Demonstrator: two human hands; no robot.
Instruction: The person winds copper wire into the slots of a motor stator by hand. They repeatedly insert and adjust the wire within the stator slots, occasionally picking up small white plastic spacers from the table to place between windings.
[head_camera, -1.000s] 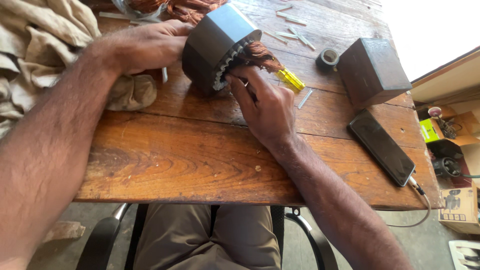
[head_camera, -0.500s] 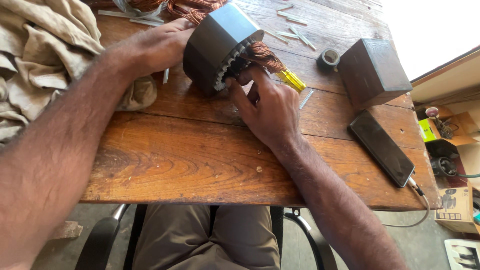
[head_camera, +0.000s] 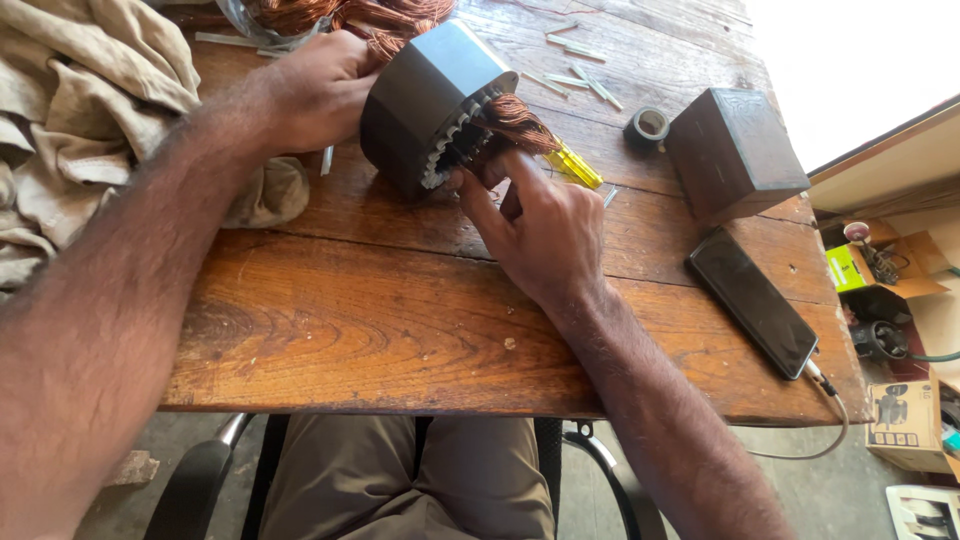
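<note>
- On the wooden bench (head_camera: 400, 330), a grey motor stator (head_camera: 425, 100) lies tilted on its side, open end toward the person.
- The stator is gripped at its far side by the left hand (head_camera: 310, 90), fingers closed around the casing.
- The right hand (head_camera: 545, 225) is placed at the slotted opening; its fingers (head_camera: 475, 200) are pressed narrowly against the copper winding (head_camera: 515, 120), though whether wire is pinched cannot be told.
- Some copper is seated in the slots; a bundle hangs outside, so winding is judged partly done.
- A yellow-handled screwdriver (head_camera: 575, 165), tape roll (head_camera: 648, 125), dark metal block (head_camera: 735, 150), phone (head_camera: 752, 300) on a cable, and crumpled cloth (head_camera: 80, 130) are noted on the worn planks.
- Cartons (head_camera: 900, 420) are seen on the floor at right.
</note>
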